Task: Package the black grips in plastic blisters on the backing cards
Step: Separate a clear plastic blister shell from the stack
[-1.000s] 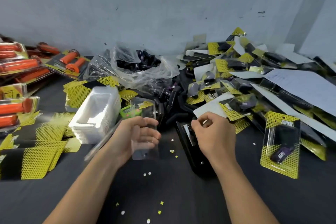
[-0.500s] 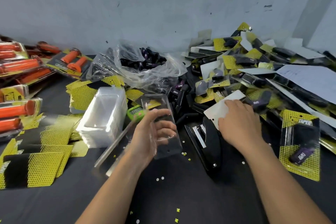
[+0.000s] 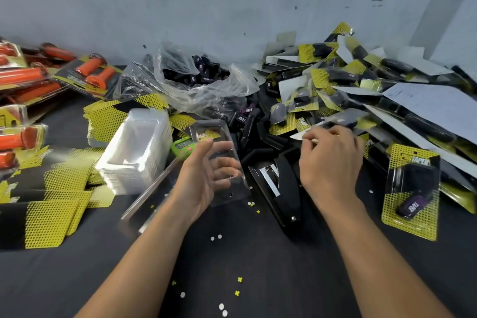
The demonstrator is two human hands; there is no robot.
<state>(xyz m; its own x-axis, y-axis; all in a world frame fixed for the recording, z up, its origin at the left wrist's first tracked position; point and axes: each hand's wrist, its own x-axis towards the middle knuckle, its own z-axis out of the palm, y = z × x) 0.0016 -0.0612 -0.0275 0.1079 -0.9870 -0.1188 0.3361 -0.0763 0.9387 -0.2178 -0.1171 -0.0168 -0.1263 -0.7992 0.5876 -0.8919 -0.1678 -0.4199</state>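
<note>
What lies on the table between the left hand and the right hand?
In the head view, a black stapler-like tool lies there on the dark table, between the left hand, which holds a clear blister, and the right hand.

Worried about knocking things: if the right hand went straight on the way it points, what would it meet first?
The right hand pinches a white card, so that comes first. Beyond it, probably the heap of packed cards, though depth is unclear.
</note>
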